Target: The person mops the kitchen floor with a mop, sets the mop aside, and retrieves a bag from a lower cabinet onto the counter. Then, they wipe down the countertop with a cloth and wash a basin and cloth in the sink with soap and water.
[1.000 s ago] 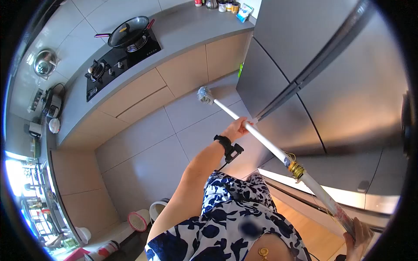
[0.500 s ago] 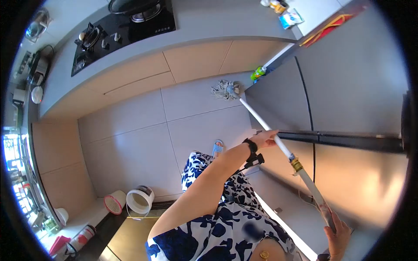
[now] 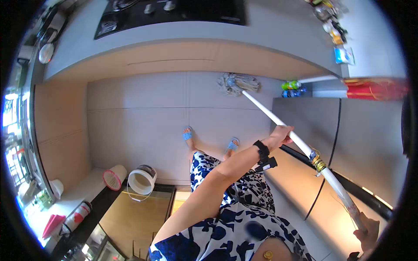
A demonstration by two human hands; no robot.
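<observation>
Grips white-shafted, grey-stranded string mop (image 3: 300, 142) with left fingers (image 3: 285, 129) clamped mid-shaft and right fingers (image 3: 369, 222) around the upper end. Rests mop head (image 3: 237, 84) on grey tiled floor (image 3: 139, 126), near beige cabinets (image 3: 174, 58) beneath grey tabletop (image 3: 278, 39).

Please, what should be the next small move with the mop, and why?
Probably sweep the mop head to the left along the floor: bottles are close on its right, open floor lies left, and the left hand and right hand both hold the handle.
</observation>
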